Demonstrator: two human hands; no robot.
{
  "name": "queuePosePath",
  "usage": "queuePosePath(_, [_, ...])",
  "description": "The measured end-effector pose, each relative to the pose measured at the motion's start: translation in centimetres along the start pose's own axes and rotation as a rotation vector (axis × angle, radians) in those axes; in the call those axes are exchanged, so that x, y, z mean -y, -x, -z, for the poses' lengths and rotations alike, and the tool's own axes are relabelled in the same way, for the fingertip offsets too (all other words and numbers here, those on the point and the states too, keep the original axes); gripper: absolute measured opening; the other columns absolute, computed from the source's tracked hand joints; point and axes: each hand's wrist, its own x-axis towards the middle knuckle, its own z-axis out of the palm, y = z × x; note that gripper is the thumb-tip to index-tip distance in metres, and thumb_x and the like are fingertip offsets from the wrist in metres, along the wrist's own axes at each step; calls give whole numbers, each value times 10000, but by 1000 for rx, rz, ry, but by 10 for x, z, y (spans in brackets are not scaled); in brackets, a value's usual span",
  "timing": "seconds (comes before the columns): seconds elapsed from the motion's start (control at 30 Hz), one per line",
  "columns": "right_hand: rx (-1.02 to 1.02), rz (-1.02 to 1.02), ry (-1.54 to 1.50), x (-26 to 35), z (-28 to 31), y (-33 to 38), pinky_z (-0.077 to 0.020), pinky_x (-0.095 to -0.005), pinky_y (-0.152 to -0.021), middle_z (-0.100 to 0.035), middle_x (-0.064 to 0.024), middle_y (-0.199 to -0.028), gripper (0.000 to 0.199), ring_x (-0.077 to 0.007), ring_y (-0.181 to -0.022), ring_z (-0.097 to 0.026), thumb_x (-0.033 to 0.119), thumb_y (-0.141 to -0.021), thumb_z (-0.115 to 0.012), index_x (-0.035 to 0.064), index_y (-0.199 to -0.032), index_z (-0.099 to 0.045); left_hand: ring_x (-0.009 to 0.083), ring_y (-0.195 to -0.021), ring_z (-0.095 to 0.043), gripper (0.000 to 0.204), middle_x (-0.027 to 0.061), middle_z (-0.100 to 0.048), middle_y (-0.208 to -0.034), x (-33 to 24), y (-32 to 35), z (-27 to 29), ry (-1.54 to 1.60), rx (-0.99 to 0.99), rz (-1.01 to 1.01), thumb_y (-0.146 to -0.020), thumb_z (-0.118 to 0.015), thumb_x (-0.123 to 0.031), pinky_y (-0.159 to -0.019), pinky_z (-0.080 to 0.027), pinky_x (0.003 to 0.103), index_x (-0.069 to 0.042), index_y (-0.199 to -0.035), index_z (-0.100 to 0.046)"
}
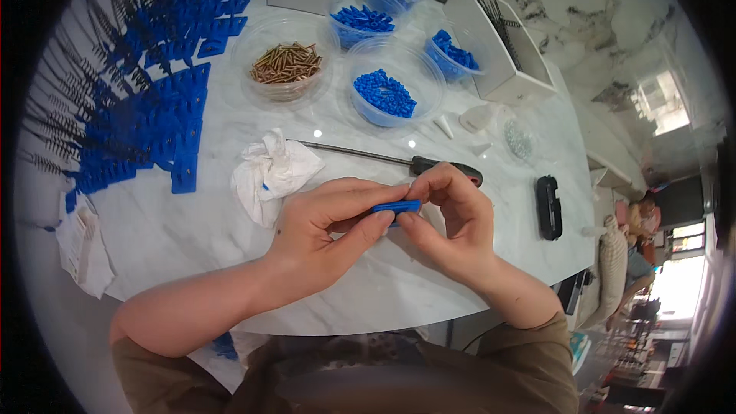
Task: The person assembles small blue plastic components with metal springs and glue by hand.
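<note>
Between both hands, above the near part of the table, is a small flat blue plastic piece [396, 206]. My left hand [326, 222] is closed, pinching its left end with thumb and fingers. My right hand [458, 218] is closed too, with thumb and forefinger on the right end. The fingers cover much of the piece, so its full shape is hidden. Just beyond my hands lies a screwdriver with a long metal shaft and a dark handle [447, 169]. A crumpled white tissue [268, 172] rests beyond my left hand, a tiny blue bit on it.
Clear tubs hold brass-coloured pins [286, 65], blue beads [385, 93] and other blue parts [362, 19]. Rows of blue pieces [153, 119] with black springs and rods fill the left. A white box [502, 50] stands at back right; a black case [548, 208] lies near the right edge.
</note>
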Motion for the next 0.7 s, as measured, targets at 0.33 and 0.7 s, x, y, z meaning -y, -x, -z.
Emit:
queuePosePath(0.33, [-16, -100, -111, 1, 0, -6, -452, -268, -794, -573, -32, -943, 190, -96, -850, -544, -16, -822, -667, -1, -983, -567, 89, -846, -602, 269, 88, -681, -1065, -4, -3, 6, -26, 22, 59, -910, -600, -14, -684, -463, 219, -19, -1170, -669])
queuePosePath(0.7, [-39, -81, -43, -3, -2, -4, -440, -260, -764, -585, -30, -925, 169, -97, -857, -551, 9, -815, -697, 6, -942, -586, 40, -702, -523, 280, 48, -665, -977, 4, 1, -1, -60, -51, -44, -896, -618, -20, -605, -436, 192, -33, -1169, -672])
